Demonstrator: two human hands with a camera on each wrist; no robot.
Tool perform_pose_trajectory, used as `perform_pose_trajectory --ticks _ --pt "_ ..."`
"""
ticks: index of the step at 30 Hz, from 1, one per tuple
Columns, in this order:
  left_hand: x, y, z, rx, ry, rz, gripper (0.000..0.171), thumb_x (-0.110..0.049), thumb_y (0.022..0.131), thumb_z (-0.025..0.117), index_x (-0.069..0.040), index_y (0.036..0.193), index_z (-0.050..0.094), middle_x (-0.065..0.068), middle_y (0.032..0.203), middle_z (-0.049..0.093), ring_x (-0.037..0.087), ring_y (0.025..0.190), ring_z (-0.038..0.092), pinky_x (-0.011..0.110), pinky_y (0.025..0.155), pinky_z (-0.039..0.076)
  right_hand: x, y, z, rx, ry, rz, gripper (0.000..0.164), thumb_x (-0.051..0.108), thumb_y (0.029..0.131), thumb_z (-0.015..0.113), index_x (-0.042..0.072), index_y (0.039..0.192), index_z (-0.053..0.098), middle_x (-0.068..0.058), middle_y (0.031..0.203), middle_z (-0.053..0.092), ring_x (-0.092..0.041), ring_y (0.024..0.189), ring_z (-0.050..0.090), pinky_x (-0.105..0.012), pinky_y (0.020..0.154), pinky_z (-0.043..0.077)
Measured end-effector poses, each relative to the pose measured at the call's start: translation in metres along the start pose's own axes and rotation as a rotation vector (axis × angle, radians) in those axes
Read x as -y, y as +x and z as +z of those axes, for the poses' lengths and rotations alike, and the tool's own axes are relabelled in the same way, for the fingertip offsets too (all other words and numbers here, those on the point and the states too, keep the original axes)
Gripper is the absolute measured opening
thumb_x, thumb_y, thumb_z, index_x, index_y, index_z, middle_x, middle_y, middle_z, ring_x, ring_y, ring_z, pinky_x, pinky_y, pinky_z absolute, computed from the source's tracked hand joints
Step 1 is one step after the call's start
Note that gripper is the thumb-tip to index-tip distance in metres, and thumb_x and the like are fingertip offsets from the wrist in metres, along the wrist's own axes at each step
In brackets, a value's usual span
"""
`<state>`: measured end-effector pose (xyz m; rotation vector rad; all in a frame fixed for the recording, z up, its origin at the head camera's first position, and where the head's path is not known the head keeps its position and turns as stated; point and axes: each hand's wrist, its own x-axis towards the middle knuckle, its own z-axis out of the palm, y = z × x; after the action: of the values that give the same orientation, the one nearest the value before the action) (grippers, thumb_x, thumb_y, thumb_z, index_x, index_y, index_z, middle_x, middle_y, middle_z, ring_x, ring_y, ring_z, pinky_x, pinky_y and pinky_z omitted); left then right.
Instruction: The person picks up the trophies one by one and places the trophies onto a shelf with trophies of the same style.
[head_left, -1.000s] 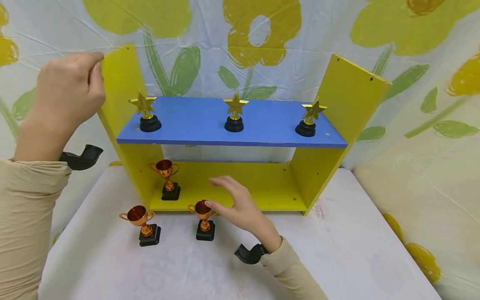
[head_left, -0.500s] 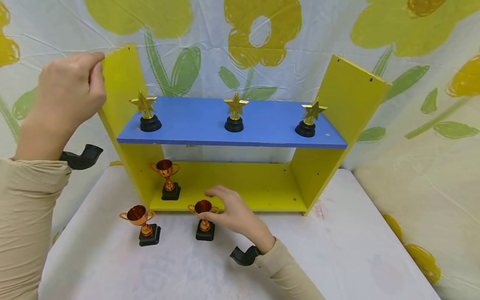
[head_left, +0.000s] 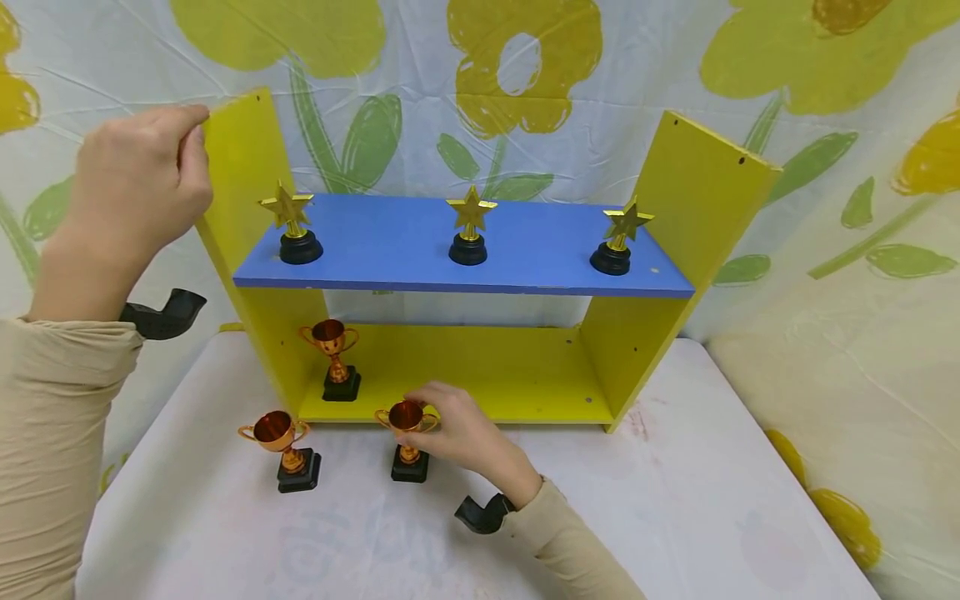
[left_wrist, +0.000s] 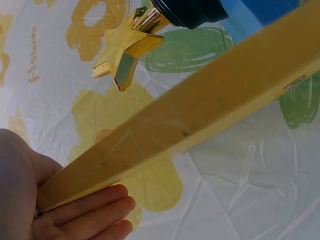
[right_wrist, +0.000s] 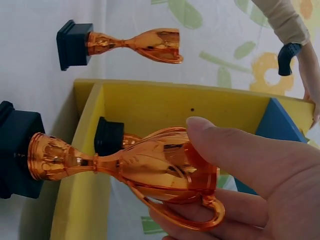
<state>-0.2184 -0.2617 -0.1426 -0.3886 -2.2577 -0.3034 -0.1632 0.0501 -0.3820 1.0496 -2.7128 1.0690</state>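
Observation:
My left hand (head_left: 142, 179) holds the top of the yellow shelf's left side panel (left_wrist: 150, 125), its thumb and fingers on either side of the board. Over the table's front, my right hand (head_left: 463, 429) pinches the bowl of a bronze trophy cup (right_wrist: 165, 162), thumb on one side and fingers behind by the handle. That cup stands upright on its black base (head_left: 409, 465), just before the shelf's front edge. Another bronze trophy cup (head_left: 276, 432) stands to its left on the table. A third bronze trophy cup (head_left: 331, 337) is on the lower shelf at the left.
The blue upper shelf (head_left: 382, 229) bears three gold star trophies: one at the left (head_left: 287, 210), one in the middle (head_left: 472, 212) and one at the right (head_left: 626, 223). A white cloth (head_left: 360, 550) covers the table. Flower-printed fabric (head_left: 405, 50) hangs behind.
My right hand has moved left and its thumb and fingers have closed on the bowl of the nearer middle trophy cup. The left hand stays on the side panel.

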Motion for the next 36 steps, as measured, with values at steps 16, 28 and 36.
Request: perform_pose_trajectory --ticks 16,28,36 --pt "-0.004 -0.004 -0.004 0.001 0.009 0.001 0.043 -0.013 0.101 0.035 0.008 0.13 0.06 0.03 0.123 0.062 0.053 0.111 0.058 0.067 0.093 0.044 0.003 -0.005 0.003 -0.02 -0.002 -0.013 0.042 0.018 0.083 0.081 0.002 0.119 0.067 -0.005 0.102 0.066 -0.018 0.09 0.064 -0.028 0.075 0.057" --pt "-0.007 -0.007 -0.007 -0.007 0.005 -0.001 0.042 -0.012 0.101 0.036 0.007 0.129 0.061 0.029 0.123 0.063 0.053 0.111 0.058 0.068 0.092 0.044 0.006 -0.009 -0.001 -0.043 0.019 -0.043 0.044 0.018 0.085 0.08 0.001 0.123 0.065 -0.007 0.106 0.066 -0.017 0.091 0.064 -0.027 0.076 0.057" --pt "-0.009 -0.006 -0.008 -0.005 0.007 -0.006 0.043 -0.012 0.1 0.035 0.008 0.128 0.061 0.029 0.122 0.063 0.053 0.11 0.059 0.068 0.091 0.044 0.008 -0.011 -0.007 -0.068 0.031 -0.036 0.048 0.023 0.087 0.078 0.001 0.128 0.064 -0.007 0.112 0.066 -0.018 0.097 0.063 -0.026 0.083 0.055"
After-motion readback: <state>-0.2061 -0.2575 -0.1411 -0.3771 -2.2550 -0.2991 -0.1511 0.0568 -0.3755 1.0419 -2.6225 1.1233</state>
